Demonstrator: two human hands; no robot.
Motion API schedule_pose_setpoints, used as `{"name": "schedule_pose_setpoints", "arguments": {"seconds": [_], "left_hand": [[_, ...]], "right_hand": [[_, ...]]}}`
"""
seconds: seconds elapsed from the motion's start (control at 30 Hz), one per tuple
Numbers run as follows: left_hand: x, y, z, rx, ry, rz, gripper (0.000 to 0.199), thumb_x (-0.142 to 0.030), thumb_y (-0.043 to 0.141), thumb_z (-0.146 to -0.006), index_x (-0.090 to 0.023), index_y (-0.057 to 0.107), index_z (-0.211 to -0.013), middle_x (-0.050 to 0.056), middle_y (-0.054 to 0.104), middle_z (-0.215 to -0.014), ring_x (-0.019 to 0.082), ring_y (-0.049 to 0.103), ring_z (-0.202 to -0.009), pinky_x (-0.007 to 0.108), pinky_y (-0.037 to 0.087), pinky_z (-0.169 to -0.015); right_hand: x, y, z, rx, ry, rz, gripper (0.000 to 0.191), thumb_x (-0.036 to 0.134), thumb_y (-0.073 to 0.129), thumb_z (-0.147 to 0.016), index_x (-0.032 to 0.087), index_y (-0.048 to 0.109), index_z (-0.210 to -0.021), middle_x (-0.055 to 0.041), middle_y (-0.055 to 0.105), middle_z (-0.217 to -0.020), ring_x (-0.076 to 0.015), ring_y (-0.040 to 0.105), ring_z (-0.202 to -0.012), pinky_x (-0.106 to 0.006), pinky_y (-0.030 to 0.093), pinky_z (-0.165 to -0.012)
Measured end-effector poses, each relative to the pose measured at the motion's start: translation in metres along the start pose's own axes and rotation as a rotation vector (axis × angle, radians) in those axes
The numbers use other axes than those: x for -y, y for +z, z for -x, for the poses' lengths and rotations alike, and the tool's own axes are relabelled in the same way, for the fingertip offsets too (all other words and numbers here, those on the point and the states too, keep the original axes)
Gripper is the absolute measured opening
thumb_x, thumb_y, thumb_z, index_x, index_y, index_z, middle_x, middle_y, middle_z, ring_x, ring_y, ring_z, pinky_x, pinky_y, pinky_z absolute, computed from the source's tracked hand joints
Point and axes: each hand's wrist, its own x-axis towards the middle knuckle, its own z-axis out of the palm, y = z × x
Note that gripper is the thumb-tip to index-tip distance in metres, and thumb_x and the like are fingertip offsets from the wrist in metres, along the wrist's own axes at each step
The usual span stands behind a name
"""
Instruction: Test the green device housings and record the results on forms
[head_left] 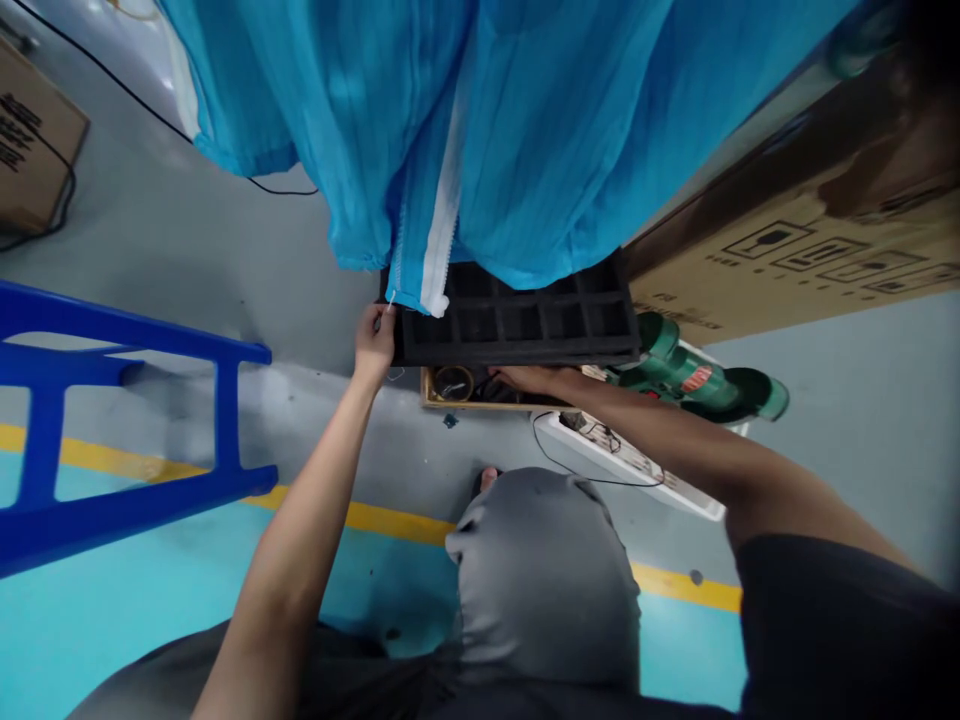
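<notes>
My left hand [375, 340] is at the left end of a black compartmented tray [517, 350], its fingers closed around the tray's edge. The tray lies over an open cardboard box [435, 398], which holds a round item [452, 383]. Under the tray's front edge, my right hand [525, 379] reaches into this box. Its fingers are partly hidden, and what they touch is too dark to make out. Blue cloth [525, 140] with a white zipper [441, 240] hangs over the tray's far part, its lower end close to my left hand.
At the left stands a blue stool [225, 410], with a carton [37, 140] behind it. A large carton [787, 250] is on the right, near a green machine [697, 380]. A white tray with a cable [637, 465] lies beneath my right forearm.
</notes>
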Motion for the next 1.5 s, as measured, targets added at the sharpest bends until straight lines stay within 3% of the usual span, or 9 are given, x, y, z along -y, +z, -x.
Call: {"name": "schedule_pose_setpoints", "arguments": {"seconds": [0.13, 0.3, 0.4, 0.47, 0.53, 0.63, 0.7, 0.97, 1.5], "left_hand": [[0.003, -0.001, 0.012, 0.033, 0.067, -0.066, 0.024, -0.04, 0.059, -0.094, -0.019, 0.06, -0.08, 0.003, 0.061, -0.082, 0.018, 0.057, -0.088, 0.026, 0.043, -0.08], [0.009, 0.002, 0.013, 0.025, 0.118, -0.131, 0.021, -0.031, 0.059, -0.093, -0.019, 0.058, -0.076, 0.005, 0.062, -0.086, 0.019, 0.059, -0.093, 0.028, 0.045, -0.084], [-0.01, 0.0, 0.027, -0.055, 0.268, -0.202, 0.012, -0.026, 0.06, -0.091, -0.019, 0.064, -0.082, 0.009, 0.065, -0.102, 0.021, 0.059, -0.108, 0.029, 0.046, -0.09], [-0.034, 0.0, 0.048, -0.035, 0.298, -0.168, 0.012, -0.028, 0.061, -0.091, -0.018, 0.068, -0.09, 0.008, 0.067, -0.102, 0.019, 0.062, -0.102, 0.029, 0.048, -0.085], [-0.059, 0.001, 0.073, 0.119, 0.227, -0.044, 0.015, -0.032, 0.064, -0.089, -0.018, 0.069, -0.092, 0.005, 0.069, -0.089, 0.015, 0.065, -0.083, 0.026, 0.05, -0.075], [-0.088, 0.003, 0.107, 0.413, 0.096, 0.121, 0.02, -0.036, 0.074, -0.084, -0.018, 0.071, -0.089, 0.003, 0.069, -0.078, 0.013, 0.064, -0.07, 0.023, 0.051, -0.067], [-0.097, 0.002, 0.119, 0.502, 0.03, 0.179, 0.021, -0.037, 0.077, -0.082, -0.018, 0.072, -0.088, 0.003, 0.07, -0.078, 0.012, 0.065, -0.071, 0.022, 0.052, -0.066], [-0.107, -0.01, 0.122, 0.518, -0.076, 0.331, 0.022, -0.035, 0.083, -0.077, -0.018, 0.073, -0.088, 0.002, 0.07, -0.075, 0.011, 0.066, -0.069, 0.023, 0.056, -0.068], [-0.105, -0.008, 0.12, 0.493, -0.13, 0.427, 0.027, -0.037, 0.085, -0.075, -0.017, 0.071, -0.087, 0.001, 0.069, -0.075, 0.01, 0.068, -0.067, 0.022, 0.059, -0.068]], "right_hand": [[0.007, -0.011, 0.048, -0.053, -0.031, -0.085, 0.019, 0.037, 0.056, -0.09, 0.02, 0.062, -0.086, -0.0025, 0.065, -0.076, -0.0157, 0.055, -0.068, -0.028, 0.043, -0.066], [0.025, -0.014, 0.119, -0.509, 0.007, -0.316, 0.03, 0.05, 0.064, -0.085, 0.021, 0.059, -0.079, -0.0002, 0.056, -0.068, -0.0156, 0.052, -0.067, -0.031, 0.042, -0.068], [0.048, -0.014, 0.136, -0.65, 0.12, -0.709, 0.043, 0.062, 0.07, -0.079, 0.023, 0.054, -0.076, 0.0017, 0.055, -0.066, -0.0151, 0.056, -0.064, -0.03, 0.047, -0.065], [0.067, -0.018, 0.137, -0.66, 0.129, -1.021, 0.049, 0.065, 0.076, -0.074, 0.023, 0.051, -0.077, 0.0037, 0.054, -0.067, -0.014, 0.058, -0.063, -0.031, 0.053, -0.067], [0.088, -0.024, 0.136, -0.664, 0.069, -1.223, 0.049, 0.061, 0.082, -0.07, 0.023, 0.051, -0.078, 0.0047, 0.054, -0.07, -0.0117, 0.057, -0.062, -0.031, 0.058, -0.07], [0.118, -0.036, 0.135, -0.671, -0.052, -1.309, 0.043, 0.055, 0.083, -0.073, 0.023, 0.054, -0.079, 0.004, 0.055, -0.075, -0.0095, 0.053, -0.062, -0.029, 0.059, -0.069], [0.133, -0.043, 0.136, -0.671, -0.118, -1.297, 0.041, 0.053, 0.082, -0.076, 0.023, 0.054, -0.079, 0.0034, 0.055, -0.075, -0.0098, 0.053, -0.063, -0.028, 0.059, -0.067], [0.156, -0.062, 0.135, -0.688, -0.263, -1.162, 0.039, 0.054, 0.076, -0.082, 0.024, 0.051, -0.08, 0.003, 0.057, -0.074, -0.0107, 0.054, -0.064, -0.03, 0.059, -0.069], [0.154, -0.059, 0.123, -0.745, -0.204, -1.198, 0.04, 0.053, 0.082, -0.076, 0.023, 0.056, -0.081, 0.0028, 0.059, -0.075, -0.0097, 0.057, -0.063, -0.025, 0.054, -0.062]]}}
